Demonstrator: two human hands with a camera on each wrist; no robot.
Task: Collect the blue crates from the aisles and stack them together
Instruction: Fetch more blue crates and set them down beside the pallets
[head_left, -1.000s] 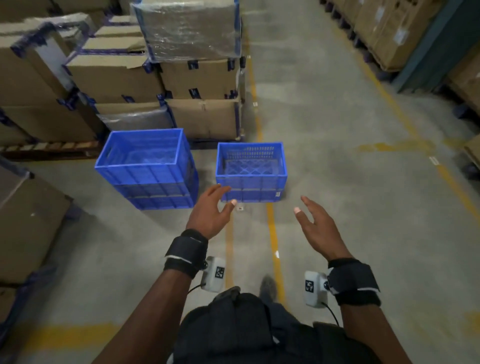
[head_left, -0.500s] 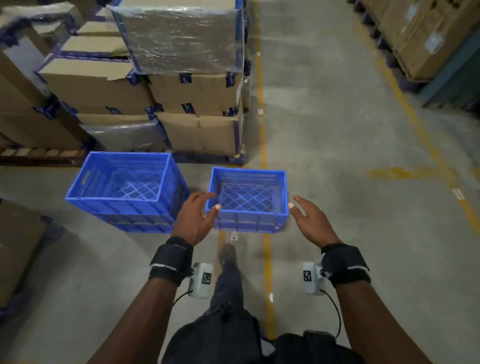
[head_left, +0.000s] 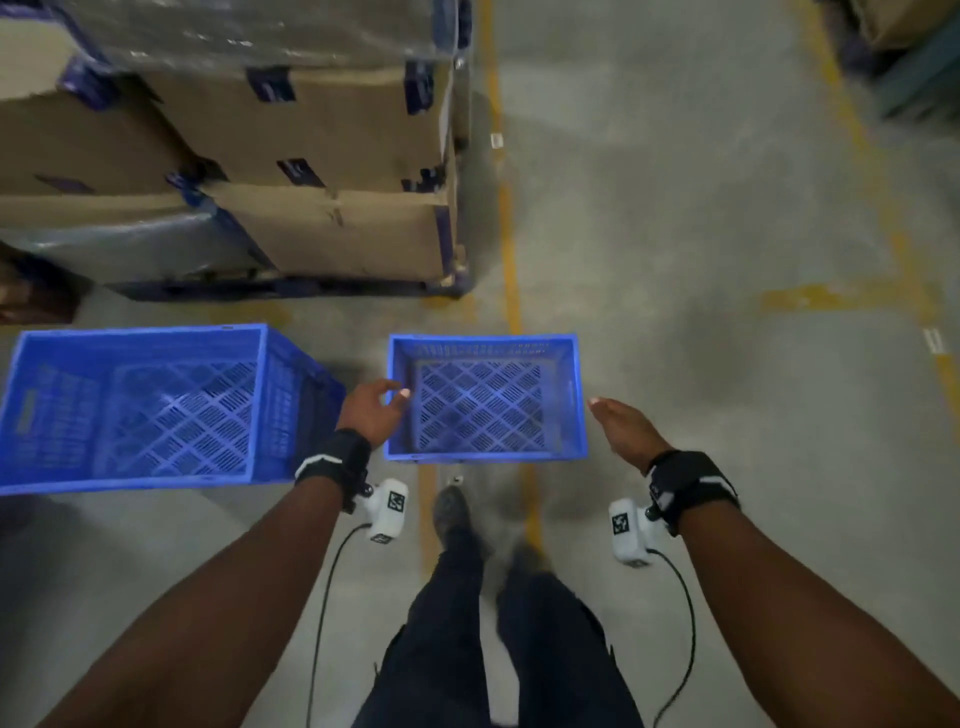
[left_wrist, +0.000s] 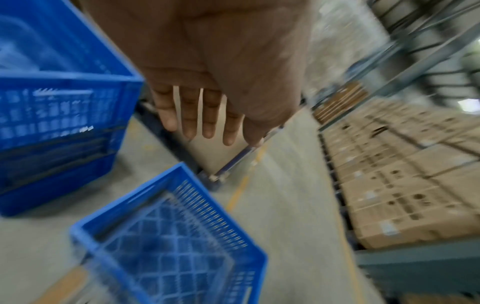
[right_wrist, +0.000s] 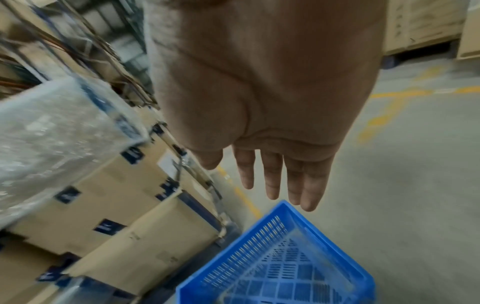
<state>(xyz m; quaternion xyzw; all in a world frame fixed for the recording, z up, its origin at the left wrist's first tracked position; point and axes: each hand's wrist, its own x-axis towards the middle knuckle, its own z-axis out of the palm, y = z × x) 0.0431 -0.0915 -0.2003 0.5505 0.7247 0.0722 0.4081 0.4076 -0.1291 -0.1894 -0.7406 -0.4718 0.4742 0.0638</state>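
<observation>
A small blue crate (head_left: 485, 456) with a lattice bottom stands empty on the concrete floor just ahead of my feet; the wrist views also catch the small crate (left_wrist: 223, 222) and its corner (right_wrist: 322, 244). To its left stands a taller stack of blue crates (head_left: 156, 483), also seen as the tall stack (left_wrist: 64, 115). My left hand (head_left: 371, 413) hovers open over the small crate's left rim, fingers (left_wrist: 189, 121) straight. My right hand (head_left: 621, 428) hangs open just off the crate's right side, its fingers (right_wrist: 272, 176) extended. Neither hand holds anything.
A pallet of wrapped cardboard boxes (head_left: 291, 156) rises close behind the crates. Yellow floor lines (head_left: 511, 244) run along the aisle. More boxes on racking (left_wrist: 402, 185) line the far side. Open concrete floor (head_left: 727, 208) lies to the right.
I have walked up to the crates and now look down on them. Both hands have dropped to either side of the small crate, the left now above its rim.
</observation>
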